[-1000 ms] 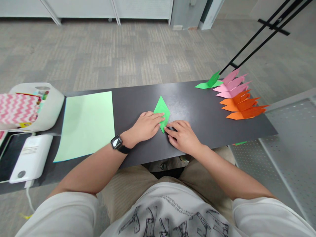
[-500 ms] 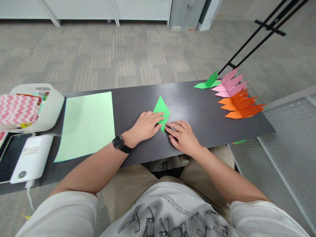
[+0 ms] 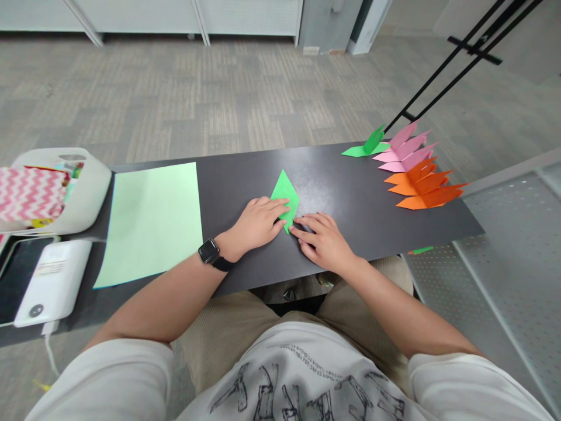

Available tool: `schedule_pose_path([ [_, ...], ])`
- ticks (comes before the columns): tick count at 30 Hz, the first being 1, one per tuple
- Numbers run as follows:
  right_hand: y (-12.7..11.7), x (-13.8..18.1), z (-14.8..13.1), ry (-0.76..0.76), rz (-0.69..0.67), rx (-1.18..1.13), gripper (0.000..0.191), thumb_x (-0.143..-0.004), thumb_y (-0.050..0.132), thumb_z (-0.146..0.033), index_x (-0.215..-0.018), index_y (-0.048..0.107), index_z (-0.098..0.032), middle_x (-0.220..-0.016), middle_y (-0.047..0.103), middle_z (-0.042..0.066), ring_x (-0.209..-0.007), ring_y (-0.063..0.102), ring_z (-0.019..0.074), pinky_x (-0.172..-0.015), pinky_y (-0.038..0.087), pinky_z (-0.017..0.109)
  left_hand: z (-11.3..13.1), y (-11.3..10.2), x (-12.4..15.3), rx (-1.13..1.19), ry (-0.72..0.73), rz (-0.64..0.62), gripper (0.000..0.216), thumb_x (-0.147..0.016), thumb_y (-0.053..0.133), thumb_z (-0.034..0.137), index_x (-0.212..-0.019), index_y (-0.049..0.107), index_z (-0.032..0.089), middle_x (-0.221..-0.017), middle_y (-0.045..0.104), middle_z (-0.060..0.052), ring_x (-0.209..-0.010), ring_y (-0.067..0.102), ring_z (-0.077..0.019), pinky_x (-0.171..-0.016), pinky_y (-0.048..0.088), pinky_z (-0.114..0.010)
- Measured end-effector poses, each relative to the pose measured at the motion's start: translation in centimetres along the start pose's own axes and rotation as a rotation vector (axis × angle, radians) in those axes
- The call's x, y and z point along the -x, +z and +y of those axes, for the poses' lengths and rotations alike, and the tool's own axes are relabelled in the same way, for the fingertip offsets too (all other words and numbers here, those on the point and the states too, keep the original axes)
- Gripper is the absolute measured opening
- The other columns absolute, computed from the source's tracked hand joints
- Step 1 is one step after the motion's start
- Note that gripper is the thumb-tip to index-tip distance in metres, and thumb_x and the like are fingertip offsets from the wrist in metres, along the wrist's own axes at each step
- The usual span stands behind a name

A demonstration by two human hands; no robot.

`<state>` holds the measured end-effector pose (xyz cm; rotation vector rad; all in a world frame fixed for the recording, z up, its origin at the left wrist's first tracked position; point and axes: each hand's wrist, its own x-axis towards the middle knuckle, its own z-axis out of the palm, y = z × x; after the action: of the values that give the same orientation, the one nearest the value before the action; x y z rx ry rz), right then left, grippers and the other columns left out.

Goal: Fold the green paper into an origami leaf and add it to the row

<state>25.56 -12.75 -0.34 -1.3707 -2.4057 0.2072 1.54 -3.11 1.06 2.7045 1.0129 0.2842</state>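
Observation:
A folded piece of green origami paper (image 3: 284, 190), shaped like a kite with its narrow point towards me, lies flat on the dark table. My left hand (image 3: 264, 221) rests over its left side, fingers stretched out and pressing the paper down. At the lower right edge, my right hand (image 3: 323, 238) touches the narrow end with its fingertips, the fingers extended and spread. Part of the paper's lower half is hidden under my left fingers.
Light green paper sheets (image 3: 151, 225) lie to the left. Beyond them are a white basket (image 3: 94, 187), a white power bank (image 3: 55, 280) and a dark phone (image 3: 21, 275). Folded green (image 3: 363, 147), pink (image 3: 407, 149) and orange paper pieces (image 3: 425, 187) stand at the right end.
The view has shifted slightly. Both hands stay at the green paper, with the right fingertips moving very little along its lower right edge.

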Motion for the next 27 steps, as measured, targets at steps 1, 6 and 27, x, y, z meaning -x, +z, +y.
schedule_pose_path([
  [1, 0.01, 0.03, 0.02, 0.0, -0.001, -0.003, 0.043, -0.102, 0.063, -0.022, -0.14, 0.075, -0.038, -0.148, 0.071, 0.007, -0.138, 0.058, 0.0324, -0.123, 0.038, 0.062, 0.01, -0.03, -0.01, -0.002, -0.001, -0.002, 0.042, -0.111, 0.05, 0.036, -0.147, 0.067, 0.023, -0.163, 0.061, -0.007, -0.132, 0.061, -0.0314, -0.109, 0.046, -0.051],
  [6, 0.25, 0.32, 0.25, -0.004, -0.003, -0.01, 0.044, -0.101, 0.064, -0.021, -0.14, 0.075, -0.037, -0.152, 0.068, 0.007, -0.14, 0.056, 0.0321, -0.125, 0.036, 0.063, -0.05, -0.05, 0.02, 0.002, 0.0, -0.004, 0.042, -0.111, 0.05, 0.037, -0.147, 0.067, 0.023, -0.164, 0.06, -0.007, -0.132, 0.061, -0.0319, -0.108, 0.046, -0.052],
  [27, 0.52, 0.58, 0.41, -0.083, 0.03, -0.001, 0.042, -0.1, 0.067, -0.022, -0.139, 0.076, -0.034, -0.147, 0.071, 0.007, -0.141, 0.056, 0.0337, -0.126, 0.035, 0.066, -0.24, 0.28, 0.01, -0.004, 0.004, 0.007, 0.042, -0.112, 0.049, 0.037, -0.147, 0.067, 0.025, -0.164, 0.06, -0.005, -0.132, 0.061, -0.0316, -0.107, 0.046, -0.051],
])
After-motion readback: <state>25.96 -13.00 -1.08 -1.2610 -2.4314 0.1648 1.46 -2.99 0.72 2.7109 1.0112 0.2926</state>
